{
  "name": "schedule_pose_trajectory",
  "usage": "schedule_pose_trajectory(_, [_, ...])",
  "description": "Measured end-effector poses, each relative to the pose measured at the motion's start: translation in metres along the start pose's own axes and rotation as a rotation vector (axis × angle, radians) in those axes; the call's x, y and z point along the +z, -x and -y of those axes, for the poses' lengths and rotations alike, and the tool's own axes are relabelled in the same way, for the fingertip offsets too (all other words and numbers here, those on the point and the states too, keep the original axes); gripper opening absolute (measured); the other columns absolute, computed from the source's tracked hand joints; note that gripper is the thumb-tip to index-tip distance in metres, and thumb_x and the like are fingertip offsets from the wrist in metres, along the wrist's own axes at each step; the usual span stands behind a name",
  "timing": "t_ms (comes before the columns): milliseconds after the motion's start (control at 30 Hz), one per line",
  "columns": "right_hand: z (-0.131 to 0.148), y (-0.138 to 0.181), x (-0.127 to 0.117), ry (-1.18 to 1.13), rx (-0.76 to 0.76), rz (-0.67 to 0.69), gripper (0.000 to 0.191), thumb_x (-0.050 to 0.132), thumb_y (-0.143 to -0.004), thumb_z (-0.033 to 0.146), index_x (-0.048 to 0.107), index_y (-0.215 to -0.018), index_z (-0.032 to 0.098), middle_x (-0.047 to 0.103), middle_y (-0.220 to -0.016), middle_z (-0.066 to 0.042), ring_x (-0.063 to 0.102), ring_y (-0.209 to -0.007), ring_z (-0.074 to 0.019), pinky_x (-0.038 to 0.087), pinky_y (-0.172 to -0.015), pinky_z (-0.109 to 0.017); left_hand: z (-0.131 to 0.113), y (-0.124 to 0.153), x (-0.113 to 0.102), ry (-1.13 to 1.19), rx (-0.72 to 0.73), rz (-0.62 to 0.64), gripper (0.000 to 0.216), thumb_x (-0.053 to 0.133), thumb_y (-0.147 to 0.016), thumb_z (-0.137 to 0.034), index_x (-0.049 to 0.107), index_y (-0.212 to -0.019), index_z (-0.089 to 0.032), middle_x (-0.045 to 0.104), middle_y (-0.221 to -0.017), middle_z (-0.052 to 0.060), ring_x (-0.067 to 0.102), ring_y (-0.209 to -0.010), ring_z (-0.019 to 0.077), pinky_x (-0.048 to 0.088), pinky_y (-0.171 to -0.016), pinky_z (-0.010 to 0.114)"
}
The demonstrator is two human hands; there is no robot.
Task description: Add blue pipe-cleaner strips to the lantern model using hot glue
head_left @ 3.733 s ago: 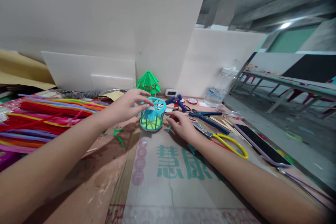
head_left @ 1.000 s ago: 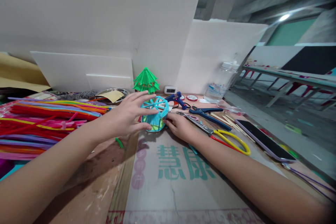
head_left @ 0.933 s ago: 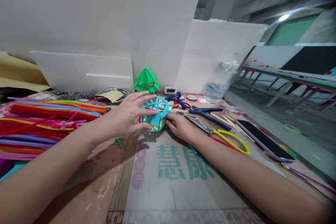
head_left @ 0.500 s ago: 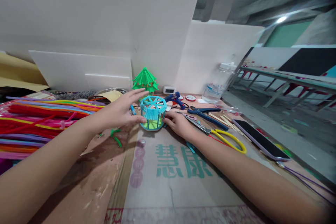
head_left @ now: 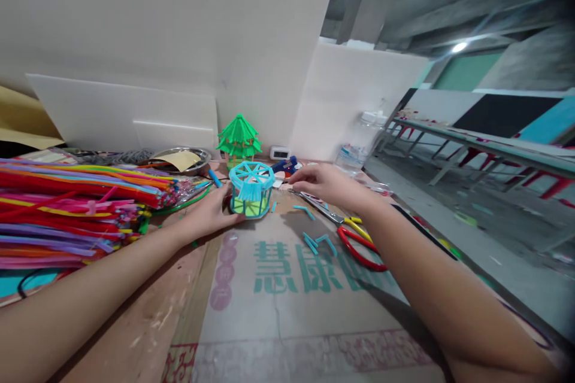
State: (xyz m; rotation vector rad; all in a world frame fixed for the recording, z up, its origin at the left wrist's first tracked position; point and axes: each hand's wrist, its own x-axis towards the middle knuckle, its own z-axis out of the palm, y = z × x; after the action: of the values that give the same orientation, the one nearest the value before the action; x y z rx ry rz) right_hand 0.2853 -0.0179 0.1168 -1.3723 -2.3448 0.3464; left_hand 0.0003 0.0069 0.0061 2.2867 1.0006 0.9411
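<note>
A small blue pavilion-like frame (head_left: 252, 188), with a spoked top, posts and a yellow-green floor, stands upright on the printed board. My left hand (head_left: 210, 210) grips its lower left side, thumb in front and other fingers partly hidden behind. Raised to the right of the frame, my right hand (head_left: 326, 182) has its fingers stretched leftward near the blue glue gun (head_left: 287, 164), with nothing visible in them. Below that hand lie scissors (head_left: 330, 213) with red and yellow handles. Short blue pipe-cleaner pieces (head_left: 317, 243) are scattered on the board.
Behind the frame stands a green-roofed pavilion model (head_left: 239, 134) beside a small white digital clock (head_left: 280, 153). Bundles of coloured pipe cleaners (head_left: 67, 215) cover the left side. A metal bowl (head_left: 204, 161) and a plastic bottle (head_left: 357, 146) stand farther back, before white panels (head_left: 260, 42).
My left hand has come down from beside the frame's top to grip its lower side. My right hand has left the frame's right side and risen up and to the right.
</note>
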Motion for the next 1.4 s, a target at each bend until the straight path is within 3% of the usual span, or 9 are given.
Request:
schedule_pose_trajectory(133, [0.0, 0.002, -0.005, 0.097, -0.01, 0.028, 0.017, 0.062, -0.09, 0.026, 0.077, -0.097, 0.023, 0.077, -0.091, -0.003, 0.067, -0.079, -0.018, 0.044, -0.067, -0.028, -0.005, 0.004, 0.0, -0.055, -0.022, -0.041, 0.071, 0.069, -0.083, -0.049, 0.043, -0.142, -0.021, 0.055, -0.144, 0.013, 0.053, -0.132, 0.0327, 0.042, -0.112, 0.049])
schedule_pose_trajectory(267, [-0.024, -0.005, -0.002, 0.243, 0.038, 0.105, 0.018, 0.061, -0.09, 0.026, 0.077, -0.097, 0.022, 0.076, -0.092, -0.005, 0.066, -0.078, -0.0198, 0.041, -0.063, -0.028, -0.004, 0.005, 0.0, 0.005, -0.085, -0.039, 0.075, 0.068, -0.084, -0.05, 0.038, -0.145, -0.019, 0.053, -0.146, 0.014, 0.051, -0.134, 0.0326, 0.043, -0.111, 0.048])
schedule_pose_trajectory(433, [-0.033, 0.004, -0.021, 0.454, 0.14, 0.051, 0.023, 0.067, -0.086, 0.033, 0.076, -0.103, 0.021, 0.075, -0.094, -0.01, 0.066, -0.077, -0.0231, 0.04, -0.06, -0.03, 0.004, 0.004, 0.002, 0.016, -0.098, -0.047, 0.067, 0.065, -0.085, -0.046, 0.04, -0.141, -0.018, 0.063, -0.132, 0.013, 0.062, -0.119, 0.0285, 0.05, -0.101, 0.043])
schedule_pose_trajectory(600, [-0.018, 0.011, -0.041, 0.131, 0.006, 0.086, 0.031, 0.056, -0.093, 0.045, 0.075, -0.106, 0.025, 0.076, -0.101, -0.005, 0.068, -0.085, -0.0213, 0.048, -0.071, -0.029, 0.008, 0.004, 0.001, -0.054, -0.127, -0.047, 0.06, 0.061, -0.087, -0.042, 0.042, -0.139, -0.019, 0.068, -0.119, 0.011, 0.067, -0.104, 0.0267, 0.052, -0.09, 0.04])
schedule_pose_trajectory(767, [-0.053, -0.015, -0.018, 0.282, 0.177, 0.11, 0.02, 0.072, -0.082, 0.036, 0.077, -0.094, 0.022, 0.076, -0.094, -0.008, 0.068, -0.082, -0.0245, 0.047, -0.07, -0.031, 0.014, 0.004, 0.003, -0.071, -0.114, -0.072, 0.06, 0.058, -0.089, -0.044, 0.041, -0.141, -0.018, 0.067, -0.119, 0.012, 0.065, -0.107, 0.0262, 0.051, -0.093, 0.04])
schedule_pose_trajectory(967, [-0.096, -0.064, 0.018, 0.19, 0.279, -0.005, 0.045, 0.076, -0.078, 0.034, 0.068, -0.119, 0.019, 0.074, -0.112, -0.011, 0.069, -0.098, -0.0254, 0.05, -0.08, -0.03, 0.018, 0.004, 0.005, -0.071, -0.125, -0.054, 0.065, 0.054, -0.092, -0.047, 0.031, -0.146, -0.017, 0.067, -0.116, 0.012, 0.066, -0.101, 0.0263, 0.052, -0.088, 0.04])
schedule_pose_trajectory(1100, [-0.101, -0.086, 0.047, 0.059, 0.292, -0.037, 0.047, 0.076, -0.079, 0.04, 0.066, -0.118, 0.016, 0.075, -0.101, -0.009, 0.07, -0.086, -0.0202, 0.05, -0.073, -0.026, 0.016, 0.003, 0.004, -0.117, -0.116, -0.04, 0.054, 0.053, -0.093, -0.043, 0.038, -0.138, -0.017, 0.067, -0.105, 0.009, 0.065, -0.092, 0.0248, 0.05, -0.082, 0.037])
schedule_pose_trajectory(1233, [-0.101, -0.091, 0.068, -0.014, 0.344, -0.123, 0.034, 0.074, -0.08, 0.032, 0.067, -0.106, 0.012, 0.074, -0.083, -0.008, 0.068, -0.074, -0.0196, 0.051, -0.068, -0.028, 0.015, 0.002, 0.003, -0.108, -0.103, -0.052, 0.05, 0.054, -0.092, -0.041, 0.041, -0.134, -0.017, 0.067, -0.103, 0.008, 0.064, -0.091, 0.0241, 0.05, -0.08, 0.036])
schedule_pose_trajectory(1400, [-0.097, -0.084, 0.061, -0.073, 0.373, -0.25, 0.018, 0.071, -0.076, 0.02, 0.067, -0.093, 0.015, 0.073, -0.076, -0.005, 0.068, -0.076, -0.0215, 0.051, -0.068, -0.028, 0.017, 0.002, 0.005, -0.099, -0.111, -0.061, 0.046, 0.056, -0.089, -0.04, 0.046, -0.129, -0.018, 0.067, -0.109, 0.01, 0.064, -0.097, 0.0254, 0.05, -0.086, 0.038])
